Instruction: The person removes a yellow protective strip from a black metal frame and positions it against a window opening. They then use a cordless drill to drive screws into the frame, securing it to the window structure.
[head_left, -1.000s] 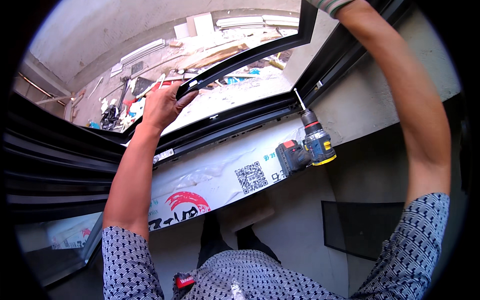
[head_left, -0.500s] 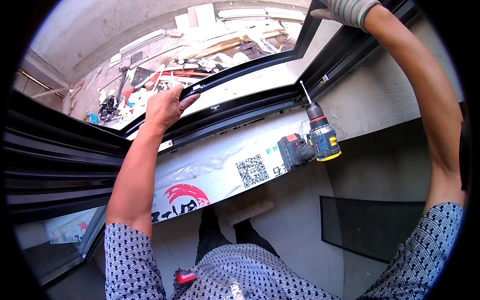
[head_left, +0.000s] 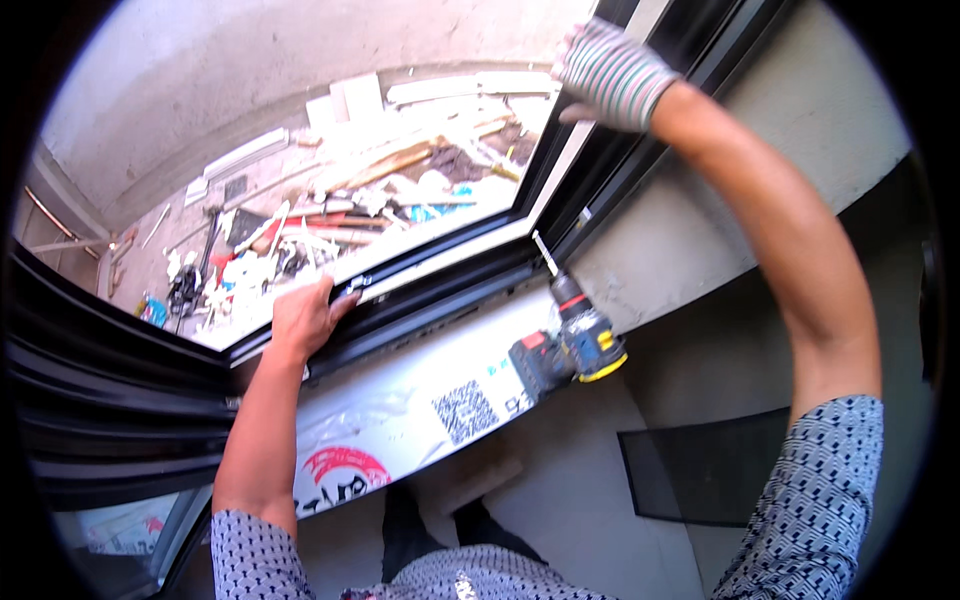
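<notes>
Window sash, upper centre: likely stiff, heavy; best held by rails. Left hand clasps lower rail; gloved right hand's grip unclear.

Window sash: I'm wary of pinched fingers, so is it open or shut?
Open: a pale gap shows between the window sash and the fixed frame along the bottom and right.

The window sash has a slim black frame, and it stands slightly open from the black window frame, with a pale strip showing between them. Its lower rail (here sits a small silvery fitting) is grasped by the left hand and runs obliquely, higher toward the right.
</notes>
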